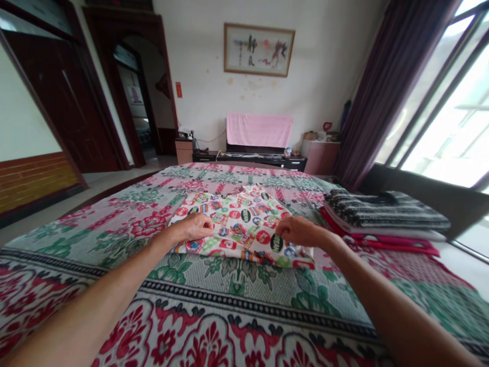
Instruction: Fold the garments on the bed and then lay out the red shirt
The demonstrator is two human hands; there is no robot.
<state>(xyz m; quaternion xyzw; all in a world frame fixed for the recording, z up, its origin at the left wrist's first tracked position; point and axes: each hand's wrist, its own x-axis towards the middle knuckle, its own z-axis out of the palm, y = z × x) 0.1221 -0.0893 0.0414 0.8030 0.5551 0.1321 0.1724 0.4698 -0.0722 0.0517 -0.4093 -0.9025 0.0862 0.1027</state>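
A folded cloth with a bright cartoon print [244, 219] lies on the floral bedspread [214, 316] in the middle of the view. My left hand [194, 226] rests on its left near corner, fingers curled and pinching the fabric. My right hand [300, 230] grips the cloth's right near part, fingers bent over the fabric. Both forearms reach in from the bottom edge.
A stack of folded cloths, striped on top over white and pink [385, 216], lies on the bed to the right. Beyond the bed stand a low cabinet with a pink towel [260, 130], a dark doorway [133, 102], a purple curtain [385, 86] and a window.
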